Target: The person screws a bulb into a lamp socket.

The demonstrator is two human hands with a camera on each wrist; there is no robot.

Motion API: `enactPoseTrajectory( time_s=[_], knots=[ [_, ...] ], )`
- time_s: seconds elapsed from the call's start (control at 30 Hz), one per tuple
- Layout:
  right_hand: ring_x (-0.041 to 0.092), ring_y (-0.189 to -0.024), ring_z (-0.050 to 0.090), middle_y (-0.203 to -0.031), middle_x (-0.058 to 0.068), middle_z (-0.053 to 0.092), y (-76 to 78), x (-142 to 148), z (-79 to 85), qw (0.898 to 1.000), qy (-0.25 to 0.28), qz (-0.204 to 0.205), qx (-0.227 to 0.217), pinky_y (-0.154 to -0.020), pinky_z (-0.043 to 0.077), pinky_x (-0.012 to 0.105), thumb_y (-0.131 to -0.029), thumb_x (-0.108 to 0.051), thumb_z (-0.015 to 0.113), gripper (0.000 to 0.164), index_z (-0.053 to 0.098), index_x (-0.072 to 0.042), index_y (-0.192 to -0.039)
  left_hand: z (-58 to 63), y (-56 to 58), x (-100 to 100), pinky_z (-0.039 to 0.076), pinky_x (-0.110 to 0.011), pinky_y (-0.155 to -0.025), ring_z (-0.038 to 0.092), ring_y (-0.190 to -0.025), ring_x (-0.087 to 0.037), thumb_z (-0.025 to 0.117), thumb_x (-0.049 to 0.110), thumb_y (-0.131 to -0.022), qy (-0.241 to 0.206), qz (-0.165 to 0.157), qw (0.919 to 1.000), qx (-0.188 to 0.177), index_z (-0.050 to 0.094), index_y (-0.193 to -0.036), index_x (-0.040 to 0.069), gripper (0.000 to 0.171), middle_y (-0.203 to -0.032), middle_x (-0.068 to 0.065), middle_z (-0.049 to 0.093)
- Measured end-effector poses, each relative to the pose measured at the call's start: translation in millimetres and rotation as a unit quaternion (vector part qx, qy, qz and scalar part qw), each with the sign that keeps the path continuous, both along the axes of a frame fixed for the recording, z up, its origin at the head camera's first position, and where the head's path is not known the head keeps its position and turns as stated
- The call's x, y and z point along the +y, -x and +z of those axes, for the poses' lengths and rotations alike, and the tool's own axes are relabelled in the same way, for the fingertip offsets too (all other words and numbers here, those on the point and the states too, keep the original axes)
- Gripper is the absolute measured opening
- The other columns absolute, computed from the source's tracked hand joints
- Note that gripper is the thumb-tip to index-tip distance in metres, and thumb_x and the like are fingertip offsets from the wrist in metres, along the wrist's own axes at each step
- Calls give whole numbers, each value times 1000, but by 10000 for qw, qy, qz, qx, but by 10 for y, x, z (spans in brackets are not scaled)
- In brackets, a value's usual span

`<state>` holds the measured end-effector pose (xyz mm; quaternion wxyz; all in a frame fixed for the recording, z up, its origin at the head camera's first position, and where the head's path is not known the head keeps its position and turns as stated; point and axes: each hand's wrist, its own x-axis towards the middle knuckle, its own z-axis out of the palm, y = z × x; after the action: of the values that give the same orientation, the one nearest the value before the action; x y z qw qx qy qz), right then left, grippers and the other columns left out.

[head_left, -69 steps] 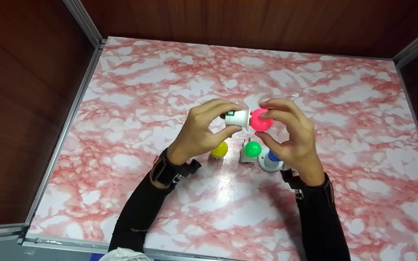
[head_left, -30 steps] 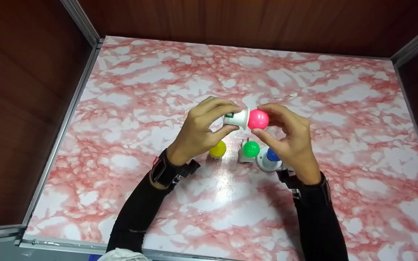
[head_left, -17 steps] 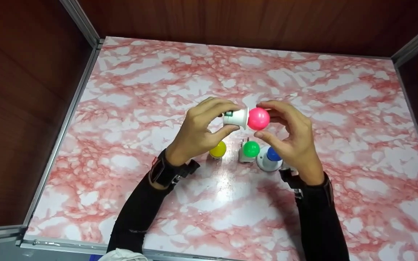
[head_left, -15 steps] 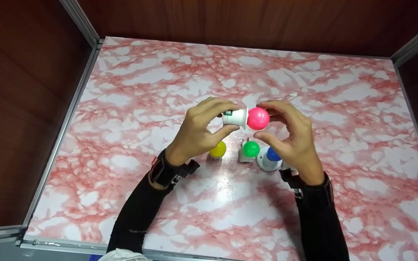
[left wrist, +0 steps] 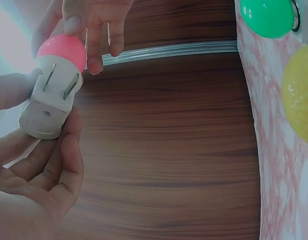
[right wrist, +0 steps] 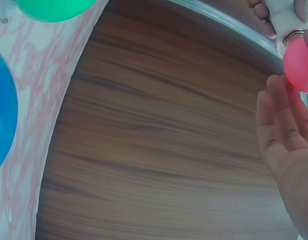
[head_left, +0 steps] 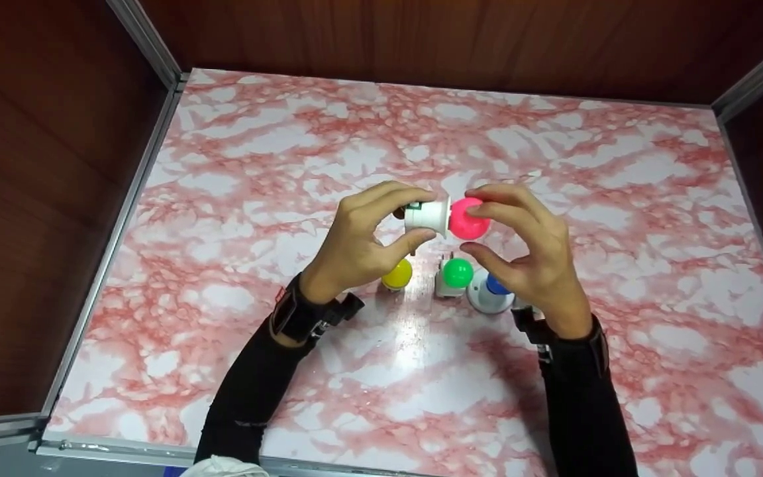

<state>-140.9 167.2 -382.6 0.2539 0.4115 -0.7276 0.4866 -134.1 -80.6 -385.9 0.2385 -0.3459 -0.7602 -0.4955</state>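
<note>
My left hand (head_left: 365,235) grips a white bulb socket (head_left: 426,218) between thumb and fingers, raised above the table. Two flat plug prongs stick out of the socket's side in the left wrist view. A round pink light bulb (head_left: 469,219) sits at the socket's mouth, pointing right. In the right wrist view, a strip of metal thread (right wrist: 294,35) shows between bulb and socket. My right hand (head_left: 532,248) holds the bulb, one fingertip on its face, another at its upper edge and the thumb close under it. The other fingers extend loosely past the bulb in the left wrist view.
On the red-and-white marbled table (head_left: 408,391) below my hands stand a yellow bulb (head_left: 397,273), a green bulb (head_left: 458,272) in a white plug-in socket, and a blue bulb (head_left: 497,285) on a round white base (head_left: 487,301). Brown wood-grain panels (head_left: 421,46) enclose the table.
My right fingers have shifted round the pink bulb: a fingertip now lies on its face, where half a second ago the face was uncovered. Socket and bulb have moved slightly left.
</note>
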Motion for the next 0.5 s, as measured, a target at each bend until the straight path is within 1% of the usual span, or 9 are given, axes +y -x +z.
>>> enactPoseTrajectory(
  time_s=[0.1,0.2,0.33,0.5],
  knots=[
    [33,-110,72,-118,24,74,-5,-10,-1,9999,82,-61,50,-105,58,23,-79,-2,91,37,75,1,-112,-1,-3,2,56,-22,-81,68,-92,-15,84,21,-92,-4,-37,10000,-32,76,-121,2,35,-111,-11,79],
    [33,-107,72,-114,24,74,-8,-15,1,9998,132,-113,107,-103,59,22,-72,7,92,42,75,2,-109,0,-3,4,57,-22,-82,68,-93,-16,85,19,-91,-4,-72,10000,-25,76,-121,2,35,-112,-11,79],
    [32,-107,72,-114,23,74,-9,-10,1,9998,110,-116,125,-103,59,21,-70,9,92,42,75,2,-108,2,0,1,57,-22,-83,69,-95,-16,84,23,-92,25,-97,9999,19,76,-122,3,37,-114,-11,79],
    [32,-108,73,-114,23,74,-9,-4,1,9998,66,-122,104,-104,59,21,-71,8,92,41,75,2,-108,3,3,-3,58,-22,-84,70,-97,-17,82,26,-94,83,-108,9999,56,76,-123,3,38,-116,-12,79]
  ],
)
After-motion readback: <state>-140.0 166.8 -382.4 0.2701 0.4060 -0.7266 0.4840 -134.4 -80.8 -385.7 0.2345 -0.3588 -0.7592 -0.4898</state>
